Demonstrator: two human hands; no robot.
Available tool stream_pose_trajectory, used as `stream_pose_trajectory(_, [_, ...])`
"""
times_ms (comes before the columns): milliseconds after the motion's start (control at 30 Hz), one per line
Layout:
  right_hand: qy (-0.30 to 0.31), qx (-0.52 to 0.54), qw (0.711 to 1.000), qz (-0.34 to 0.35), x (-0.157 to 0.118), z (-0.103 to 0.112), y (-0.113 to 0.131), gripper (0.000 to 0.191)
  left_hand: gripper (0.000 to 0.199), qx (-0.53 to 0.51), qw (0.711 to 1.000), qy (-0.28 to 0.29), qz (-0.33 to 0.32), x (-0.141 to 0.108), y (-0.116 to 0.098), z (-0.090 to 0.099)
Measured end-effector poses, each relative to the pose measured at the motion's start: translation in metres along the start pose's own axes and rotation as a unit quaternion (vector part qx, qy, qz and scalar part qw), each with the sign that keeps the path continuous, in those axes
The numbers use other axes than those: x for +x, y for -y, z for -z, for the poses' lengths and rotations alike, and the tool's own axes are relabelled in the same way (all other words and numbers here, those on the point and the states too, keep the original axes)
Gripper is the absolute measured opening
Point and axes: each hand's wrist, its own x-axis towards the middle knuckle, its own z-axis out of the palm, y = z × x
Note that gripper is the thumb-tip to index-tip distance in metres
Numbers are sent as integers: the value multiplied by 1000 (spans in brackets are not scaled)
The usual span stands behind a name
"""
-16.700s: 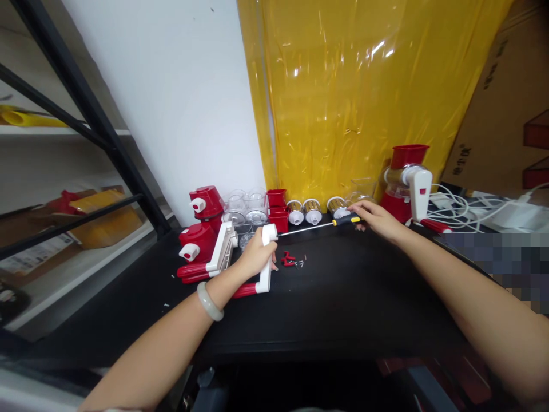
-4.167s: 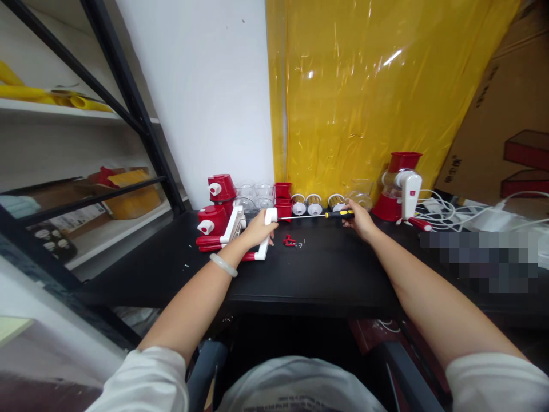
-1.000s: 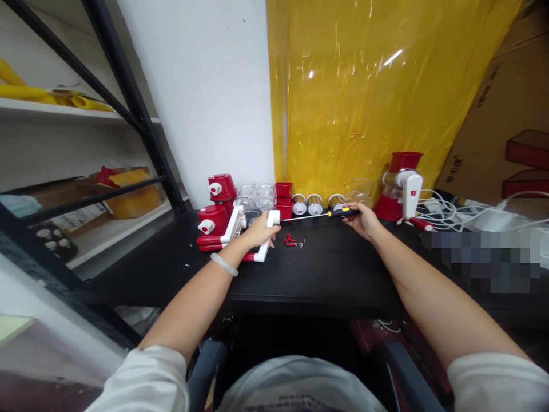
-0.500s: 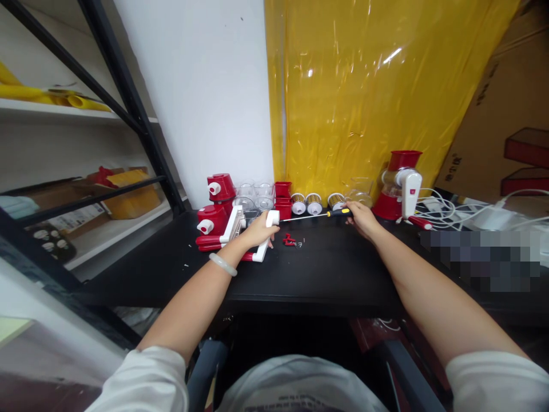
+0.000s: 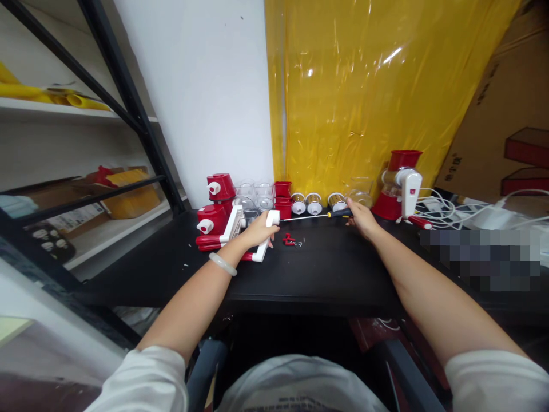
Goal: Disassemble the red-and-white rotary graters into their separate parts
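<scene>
Head camera, left hand: fingers wrapped around white crank.
Right hand: fingers gripping screwdriver.
Red parts: on table, beside left fingers.

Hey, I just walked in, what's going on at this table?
A person's left hand holds a white plastic crank arm with a red grip. The right hand holds a black-and-yellow screwdriver, its slim metal shaft pointing at the crank arm's upper end. Small red plastic pieces and tiny silvery bits lie between the hands on the black table.
</scene>
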Motion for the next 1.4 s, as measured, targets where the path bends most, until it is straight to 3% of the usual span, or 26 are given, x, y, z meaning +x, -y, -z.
stream_pose_trajectory(133, [20, 95, 995, -16, -5, -1, 4, 20, 43, 3, 1000, 0, 2, -1, 0, 0])
stream_pose_trajectory(267, [58, 181, 981, -46, -8, -1, 9, 16, 41, 5, 1000, -3, 3, -2, -1, -1])
stream_pose_trajectory(333, [60, 175, 982, -49, -7, 0, 9, 15, 40, 0, 1000, -3, -1, -2, -1, -1])
stream_pose_trajectory(467, [15, 52, 998, -27, -1, 0, 2, 37, 41, -3, 1000, -5, 2, -1, -1, -1])
stream_pose_trajectory(533, [7, 26, 1000, -3, -1, 0, 1, 34, 41, 0, 1000, -5, 5, -1, -2, -1])
stream_pose_trajectory(767, [68, 196, 977, -56, -9, 0, 11, 14, 39, 8, 1000, -4, 9, -4, -6, -2])
stream_pose_trajectory(1000, [21, 64, 998, -2, -5, -3, 4, 36, 44, 13, 1000, -8, 15, -3, -4, -1])
stream_pose_trajectory(1267, [75, 194, 977, -42, -10, -1, 11, 20, 45, 16, 1000, -6, 4, 0, 2, 0])
stream_pose_trajectory(1400, [53, 120, 991, -35, -8, -1, 8, 37, 43, 14, 1000, -9, 4, -1, 0, 0])
